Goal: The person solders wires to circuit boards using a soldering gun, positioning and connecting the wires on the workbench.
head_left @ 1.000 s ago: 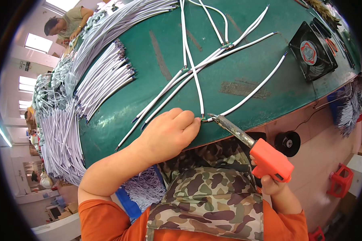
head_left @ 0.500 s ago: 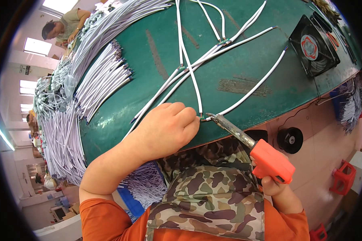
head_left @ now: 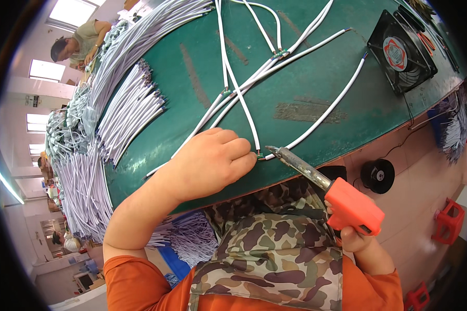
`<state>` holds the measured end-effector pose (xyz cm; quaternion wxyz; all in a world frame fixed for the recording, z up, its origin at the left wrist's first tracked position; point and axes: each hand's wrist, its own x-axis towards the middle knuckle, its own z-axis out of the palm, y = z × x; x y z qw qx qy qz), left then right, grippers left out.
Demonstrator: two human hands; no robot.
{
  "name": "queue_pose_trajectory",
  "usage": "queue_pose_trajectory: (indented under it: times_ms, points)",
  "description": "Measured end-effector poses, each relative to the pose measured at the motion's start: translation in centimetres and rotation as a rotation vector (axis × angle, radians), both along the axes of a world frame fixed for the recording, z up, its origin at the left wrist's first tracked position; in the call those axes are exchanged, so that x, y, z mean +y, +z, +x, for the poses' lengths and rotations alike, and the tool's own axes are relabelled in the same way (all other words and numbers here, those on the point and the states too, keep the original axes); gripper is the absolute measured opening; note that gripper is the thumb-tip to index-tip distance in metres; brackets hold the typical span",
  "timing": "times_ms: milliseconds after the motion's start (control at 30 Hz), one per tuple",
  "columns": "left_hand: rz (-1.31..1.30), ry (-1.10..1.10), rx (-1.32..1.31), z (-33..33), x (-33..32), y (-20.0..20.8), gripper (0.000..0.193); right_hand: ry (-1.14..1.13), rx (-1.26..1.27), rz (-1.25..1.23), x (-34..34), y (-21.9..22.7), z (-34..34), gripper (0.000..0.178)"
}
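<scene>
My left hand (head_left: 210,165) is closed, its fingertips pinching a small green circuit board (head_left: 260,156) near the front edge of the table. Two white cables meet at this board: a straight cable (head_left: 246,114) coming from the far side and a curved cable (head_left: 341,96) bending off to the right. In my right hand (head_left: 355,240), the fingers wrap round the red-orange handle of a soldering iron (head_left: 352,206). Its metal tip points left, just above the board and the curved cable's end. My left fingers hide part of the board.
More joined white cables with a small green board (head_left: 280,53) lie across the green tabletop (head_left: 158,135). Cable bundles (head_left: 132,111) are heaped at left. A black fan (head_left: 402,52) stands at right. A black spool (head_left: 377,175) and red stool (head_left: 448,220) are below. A co-worker (head_left: 83,41) sits far left.
The view has shifted slightly. The soldering iron's tip has lifted a little from the board's joint. My left hand stays pinched at the board.
</scene>
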<state>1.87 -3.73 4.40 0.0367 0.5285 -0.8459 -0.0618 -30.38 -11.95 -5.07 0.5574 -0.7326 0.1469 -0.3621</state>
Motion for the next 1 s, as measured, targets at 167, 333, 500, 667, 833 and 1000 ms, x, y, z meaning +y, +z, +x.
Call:
queue_pose_trajectory:
  times_ms: [167,333,500,667,833,1000]
  points:
    - [0.036,0.004,0.062,0.2,0.1,-0.3,0.026,-0.031,0.002,0.032,0.0,0.2,-0.3,0.036]
    - [0.011,0.005,0.087,-0.1,0.2,-0.5,0.029,-0.007,0.017,-0.009,-0.5,0.0,-1.0,0.036]
    - [-0.036,-0.012,0.035,-0.5,0.1,-0.5,0.029,0.032,0.019,-0.113,-0.6,-0.7,-1.3,0.045]
    - [-0.038,0.009,-0.016,-1.2,0.2,-0.2,0.029,0.011,-0.043,-0.163,-0.4,-1.3,-1.3,0.056]
    - [-0.037,0.01,-0.061,-1.8,0.1,0.1,0.029,-0.03,0.042,-0.047,0.3,-0.7,-1.2,0.041]
    - [-0.023,0.026,-0.087,-2.3,-0.2,0.3,0.026,-0.064,0.048,-0.098,0.4,-0.3,-1.0,0.042]
